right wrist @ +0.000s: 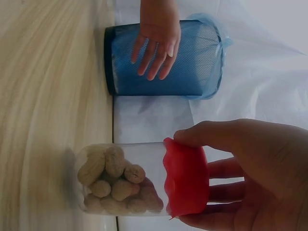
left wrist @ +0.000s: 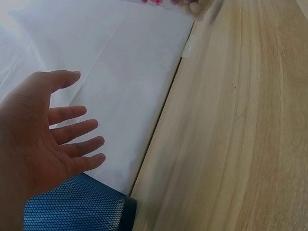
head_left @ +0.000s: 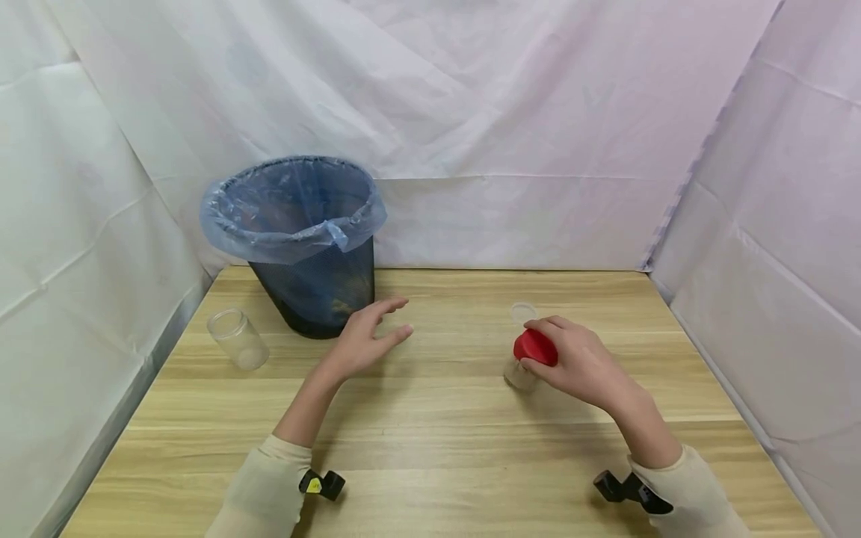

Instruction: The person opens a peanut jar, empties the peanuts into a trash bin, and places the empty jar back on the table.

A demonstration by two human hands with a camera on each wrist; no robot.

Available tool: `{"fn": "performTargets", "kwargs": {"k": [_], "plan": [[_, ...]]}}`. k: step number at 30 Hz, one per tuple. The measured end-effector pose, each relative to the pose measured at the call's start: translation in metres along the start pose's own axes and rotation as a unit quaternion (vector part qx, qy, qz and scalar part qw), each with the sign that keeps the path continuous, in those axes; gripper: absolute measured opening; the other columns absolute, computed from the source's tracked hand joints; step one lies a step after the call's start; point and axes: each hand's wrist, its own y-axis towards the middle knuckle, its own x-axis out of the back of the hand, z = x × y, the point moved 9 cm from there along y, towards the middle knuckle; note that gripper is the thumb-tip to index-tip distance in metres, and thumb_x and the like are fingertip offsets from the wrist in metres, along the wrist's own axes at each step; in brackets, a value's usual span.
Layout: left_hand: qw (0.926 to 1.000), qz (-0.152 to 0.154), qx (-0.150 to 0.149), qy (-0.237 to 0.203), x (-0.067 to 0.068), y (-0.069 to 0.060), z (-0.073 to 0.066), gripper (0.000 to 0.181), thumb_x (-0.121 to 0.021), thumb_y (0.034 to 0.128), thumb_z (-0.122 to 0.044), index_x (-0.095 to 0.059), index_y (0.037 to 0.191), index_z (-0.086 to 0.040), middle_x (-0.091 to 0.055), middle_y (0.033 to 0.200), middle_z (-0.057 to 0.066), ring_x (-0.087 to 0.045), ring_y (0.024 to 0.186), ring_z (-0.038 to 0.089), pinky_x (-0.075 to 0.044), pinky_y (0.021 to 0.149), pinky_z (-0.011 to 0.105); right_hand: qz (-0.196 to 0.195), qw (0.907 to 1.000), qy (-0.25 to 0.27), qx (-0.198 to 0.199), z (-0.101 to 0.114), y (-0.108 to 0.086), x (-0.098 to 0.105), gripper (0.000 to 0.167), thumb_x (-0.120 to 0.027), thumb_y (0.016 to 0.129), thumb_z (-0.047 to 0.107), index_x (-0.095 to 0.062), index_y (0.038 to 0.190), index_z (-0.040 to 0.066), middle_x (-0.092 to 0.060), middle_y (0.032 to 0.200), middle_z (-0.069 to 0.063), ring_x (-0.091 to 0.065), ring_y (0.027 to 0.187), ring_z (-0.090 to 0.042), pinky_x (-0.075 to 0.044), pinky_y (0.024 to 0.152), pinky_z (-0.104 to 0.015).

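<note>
My right hand point(head_left: 575, 360) grips the clear jar point(right wrist: 149, 161) by its red lid point(right wrist: 187, 178), at three o'clock from my left hand point(head_left: 363, 341) — empty, fingers loose. Best to hold the lid squarely and the jar upright, lest the brown lumps point(right wrist: 124, 190) shift.

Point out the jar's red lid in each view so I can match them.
Head: the red lid, right of centre, below mid-height.
Left wrist: only slivers, at the middle of the top edge.
Right wrist: lower half, right of centre.
Shared landmark: the mesh wastebasket, in all three.
</note>
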Motion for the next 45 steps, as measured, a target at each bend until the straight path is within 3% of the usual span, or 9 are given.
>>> {"fn": "performTargets", "kwargs": {"k": [13, 23, 32, 45], "plan": [[0.9996, 0.011, -0.019, 0.019, -0.011, 0.000, -0.012, 0.061, -0.071, 0.1054, -0.040, -0.056, 0.156, -0.009, -0.059, 0.159, 0.010, -0.054, 0.148, 0.034, -0.047, 0.120, 0.057, -0.063, 0.9963, 0.046, 0.036, 0.014, 0.014, 0.031, 0.053, -0.090, 0.090, 0.023, -0.071, 0.134, 0.002, -0.078, 0.116, -0.009, -0.072, 0.093, -0.019, -0.062, 0.072, -0.030], [0.9991, 0.015, -0.031, 0.025, -0.014, -0.003, -0.025, 0.062, -0.070, 0.1051, -0.045, -0.056, 0.158, -0.015, -0.059, 0.159, 0.007, -0.054, 0.149, 0.032, -0.047, 0.119, 0.058, -0.080, 0.9904, 0.111, 0.021, 0.015, 0.017, 0.038, 0.056, -0.090, 0.090, 0.019, -0.068, 0.140, 0.003, -0.075, 0.127, -0.012, -0.073, 0.109, -0.027, -0.065, 0.091, -0.048], [0.9982, 0.027, -0.046, 0.027, -0.029, 0.000, -0.038, 0.065, -0.074, 0.1026, -0.042, -0.055, 0.158, -0.013, -0.058, 0.159, 0.007, -0.051, 0.152, 0.031, -0.043, 0.123, 0.057, -0.100, 0.9844, 0.145, 0.000, 0.009, 0.017, 0.039, 0.056, -0.090, 0.091, 0.017, -0.069, 0.140, 0.003, -0.074, 0.133, -0.013, -0.073, 0.113, -0.031, -0.063, 0.094, -0.049], [0.9881, -0.012, -0.142, 0.059, -0.054, 0.009, -0.078, 0.085, -0.091, 0.0855, -0.043, -0.055, 0.156, -0.011, -0.063, 0.150, 0.008, -0.060, 0.141, 0.027, -0.052, 0.116, 0.051, -0.121, 0.9647, 0.234, -0.001, 0.017, 0.020, 0.028, 0.053, -0.089, 0.092, 0.019, -0.069, 0.141, 0.011, -0.073, 0.132, -0.004, -0.071, 0.120, -0.025, -0.063, 0.095, -0.038]]}}
